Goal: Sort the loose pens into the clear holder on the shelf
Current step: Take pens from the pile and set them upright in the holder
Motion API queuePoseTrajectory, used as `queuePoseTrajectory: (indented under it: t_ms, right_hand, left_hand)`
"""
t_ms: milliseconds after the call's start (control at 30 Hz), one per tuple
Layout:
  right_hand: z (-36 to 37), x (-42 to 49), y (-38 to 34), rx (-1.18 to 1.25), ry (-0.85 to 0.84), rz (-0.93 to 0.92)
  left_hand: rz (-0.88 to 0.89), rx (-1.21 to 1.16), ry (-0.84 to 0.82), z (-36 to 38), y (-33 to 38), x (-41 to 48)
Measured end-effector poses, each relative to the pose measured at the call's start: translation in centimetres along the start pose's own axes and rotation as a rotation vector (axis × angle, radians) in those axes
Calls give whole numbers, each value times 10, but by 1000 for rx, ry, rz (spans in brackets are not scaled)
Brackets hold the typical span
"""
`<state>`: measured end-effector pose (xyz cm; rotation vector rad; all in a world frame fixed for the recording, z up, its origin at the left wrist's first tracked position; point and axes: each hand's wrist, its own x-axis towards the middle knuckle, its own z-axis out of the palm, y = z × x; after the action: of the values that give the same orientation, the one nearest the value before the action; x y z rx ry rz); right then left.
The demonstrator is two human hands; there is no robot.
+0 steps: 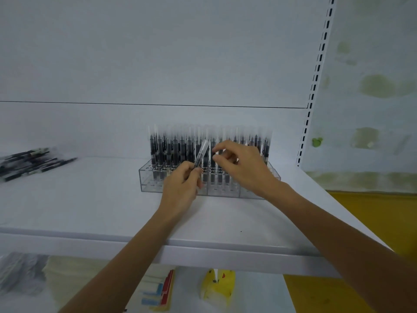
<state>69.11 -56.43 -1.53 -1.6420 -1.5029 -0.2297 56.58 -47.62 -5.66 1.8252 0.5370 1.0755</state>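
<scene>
Fingers point(191, 175) of my left hand point(180, 188) pinch one pen point(201, 154), tilted, over the holder point(149, 179). Shelf point(90, 211) carries that holder, mostly full of upright pens point(171, 152). Loose pens point(33, 163) lie well apart, far left. Right hand point(243, 170) is at the pen tops, thumb and index narrow; I can't tell if it grips.

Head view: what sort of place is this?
Likely a stationery shop or stockroom: white shelf, slotted upright, a clear holder packed with pens, a pile of loose pens at left.
</scene>
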Motion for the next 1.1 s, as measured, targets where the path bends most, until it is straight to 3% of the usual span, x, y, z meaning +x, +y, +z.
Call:
queuePoseTrajectory:
  t_ms: [133, 333, 500, 567, 667, 733, 1000, 1100]
  right_hand:
    - [15, -6, -10, 166, 12, 56]
    - [11, -3, -13, 191, 196, -15]
    - [-28, 23, -14, 259, 572, 0]
    - [-41, 32, -13, 241, 636, -20]
    - [-47, 34, -4, 184, 617, -67]
    - [-43, 32, 3, 127, 590, -79]
    - [-28, 28, 27, 32, 403, -45]
    - [-28, 28, 35, 42, 407, -17]
  left_hand:
    - [97, -16, -73, -1, 4, -5]
    - [239, 104, -141, 0, 7, -12]
    - [375, 372, -118, 3, 3, -15]
    - [421, 458, -183, 3, 2, -15]
    - [399, 604, -436, 6, -1, -17]
    - [381, 635, -507, 8, -4, -16]
    - [362, 632, -501, 8, -8, -13]
    - [367, 631, -499, 8, -10, -12]
